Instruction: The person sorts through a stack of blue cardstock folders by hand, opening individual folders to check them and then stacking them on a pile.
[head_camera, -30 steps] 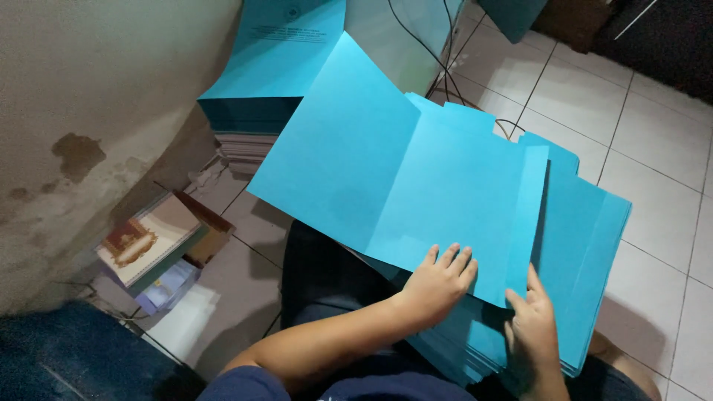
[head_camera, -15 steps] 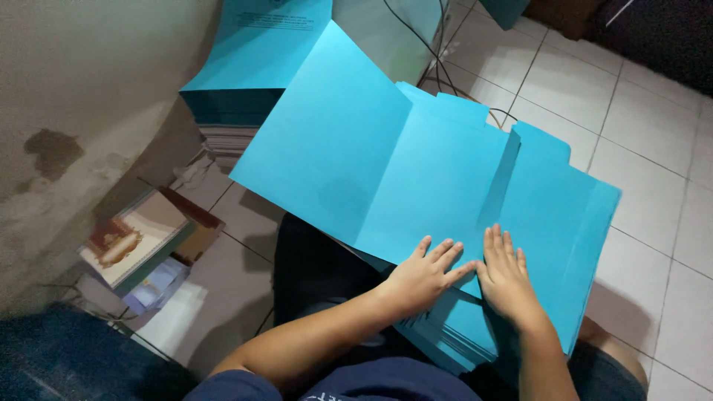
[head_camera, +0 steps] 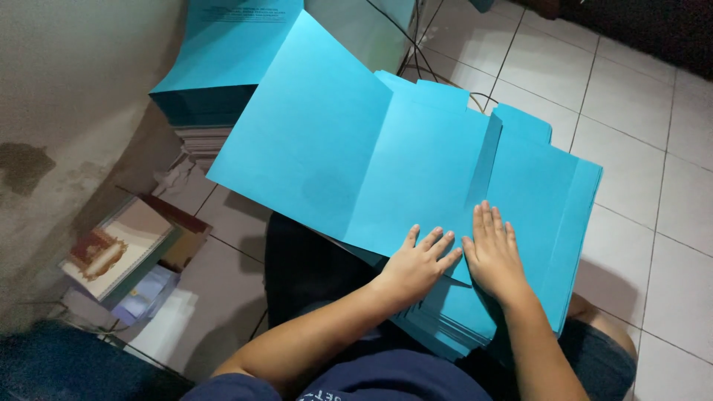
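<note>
A large unfolded blue card folder (head_camera: 349,148) lies open on top of a thick stack of blue folders (head_camera: 572,245) resting on my lap. My left hand (head_camera: 416,263) lies flat near the folder's near edge, fingers spread. Beside it, almost touching, my right hand (head_camera: 494,249) presses flat with fingers together on the folder's right flap, just past its raised crease (head_camera: 483,160). Neither hand grips anything.
Another stack of blue folders (head_camera: 223,67) stands on white paper against the stained wall (head_camera: 67,111) at the upper left. A box with booklets (head_camera: 122,252) sits on the tiled floor (head_camera: 639,96) at the left. Cables (head_camera: 416,41) run across the tiles.
My right hand slid from the lower right edge of the stack up next to my left hand, pressing the right flap down. The view shifted slightly.
</note>
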